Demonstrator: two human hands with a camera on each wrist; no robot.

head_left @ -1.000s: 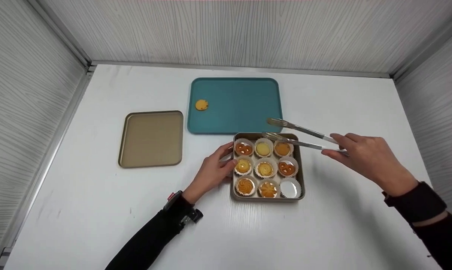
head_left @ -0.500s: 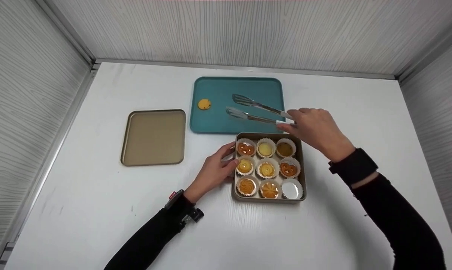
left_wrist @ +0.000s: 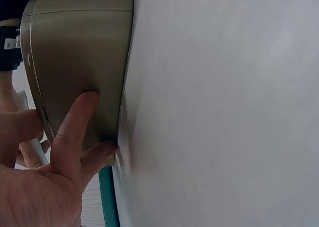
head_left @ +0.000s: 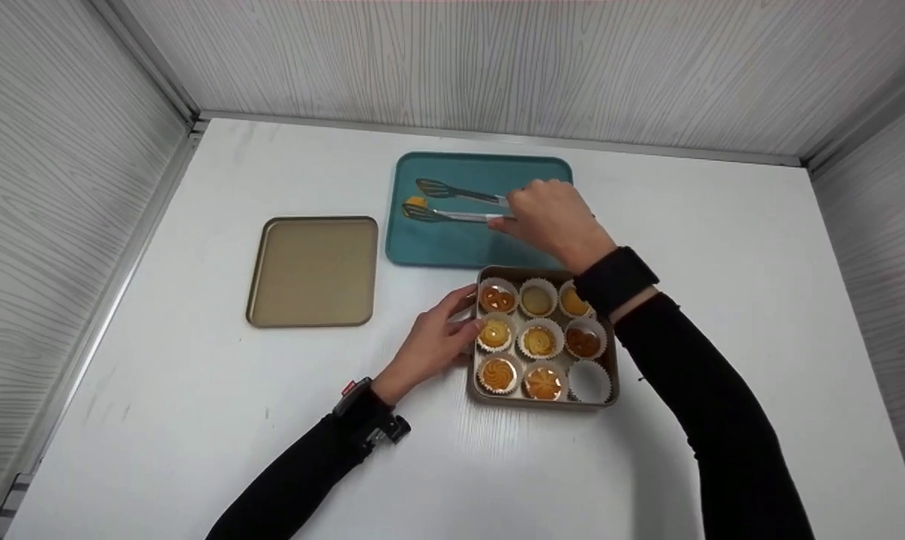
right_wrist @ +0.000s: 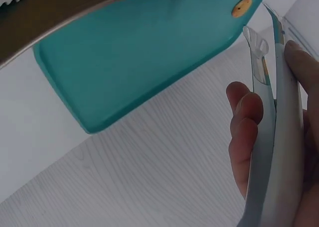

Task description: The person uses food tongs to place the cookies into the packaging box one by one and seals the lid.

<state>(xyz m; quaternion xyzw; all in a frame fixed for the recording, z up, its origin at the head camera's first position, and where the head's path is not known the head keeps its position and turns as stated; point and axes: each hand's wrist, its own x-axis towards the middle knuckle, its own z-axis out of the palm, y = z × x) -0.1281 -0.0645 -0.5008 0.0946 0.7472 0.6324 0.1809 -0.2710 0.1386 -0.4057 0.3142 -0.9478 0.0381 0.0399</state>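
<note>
My right hand (head_left: 553, 217) grips a pair of metal tongs (head_left: 463, 216) with white handles, held over the teal tray (head_left: 489, 253). The tongs' two slotted ends stand apart. One end partly hides a round cookie (head_left: 416, 202) on the tray's left side; whether it touches the cookie I cannot tell. With my left hand (head_left: 430, 345) I hold the left wall of a square gold tin (head_left: 542, 403). Its fingers lie along the outer side and its thumb is at the rim. Inside the tin, paper cups hold assorted cookies; the front right cup (head_left: 589, 381) has no cookie.
A flat gold lid or tray (head_left: 313, 274) lies on the white table (head_left: 197, 390) to the left. Grey wood-pattern panels (head_left: 489, 67) stand behind and at both sides. My right forearm crosses above the tin's back right corner.
My right hand has carried the tongs leftward and away, from above the tin's back edge to the cookie on the teal tray. My left hand keeps its hold on the tin.
</note>
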